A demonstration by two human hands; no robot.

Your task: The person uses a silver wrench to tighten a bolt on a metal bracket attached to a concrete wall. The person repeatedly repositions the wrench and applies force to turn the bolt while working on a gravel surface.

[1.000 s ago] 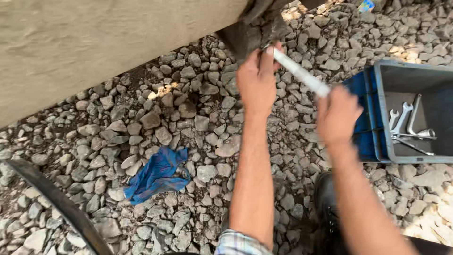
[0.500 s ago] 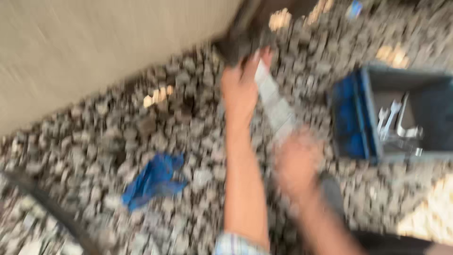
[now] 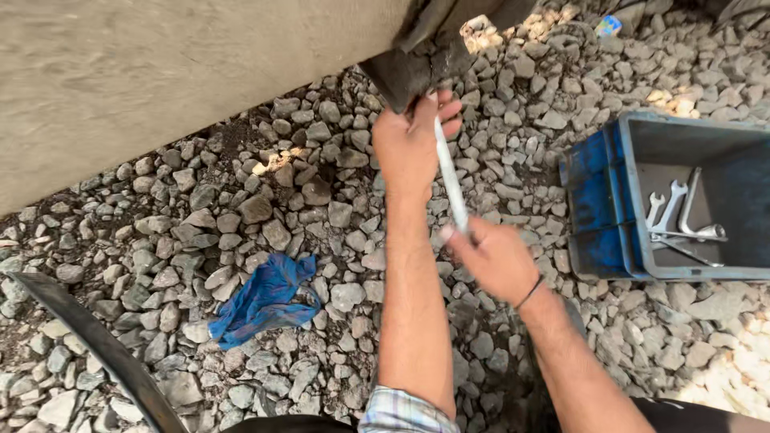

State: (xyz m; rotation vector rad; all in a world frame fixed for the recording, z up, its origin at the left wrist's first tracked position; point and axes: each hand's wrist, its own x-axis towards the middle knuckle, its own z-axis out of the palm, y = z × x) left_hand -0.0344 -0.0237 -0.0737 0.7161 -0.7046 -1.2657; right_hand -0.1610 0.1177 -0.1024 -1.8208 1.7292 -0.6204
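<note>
Gravel ground (image 3: 265,200) beside concrete wall (image 3: 160,72). Left hand (image 3: 411,140) is gripping the rod's (image 3: 451,180) far end at the dark bracket (image 3: 421,60); right hand (image 3: 497,258), lower than a second ago, fingers closed on near end, suggesting turning. Toolbox (image 3: 597,200) right.

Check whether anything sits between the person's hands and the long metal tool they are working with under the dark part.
Nothing visible does. The left hand grips the upper end of the long metal tool right at the dark part, and the right hand holds its lower end. Only gravel lies beneath.
</note>
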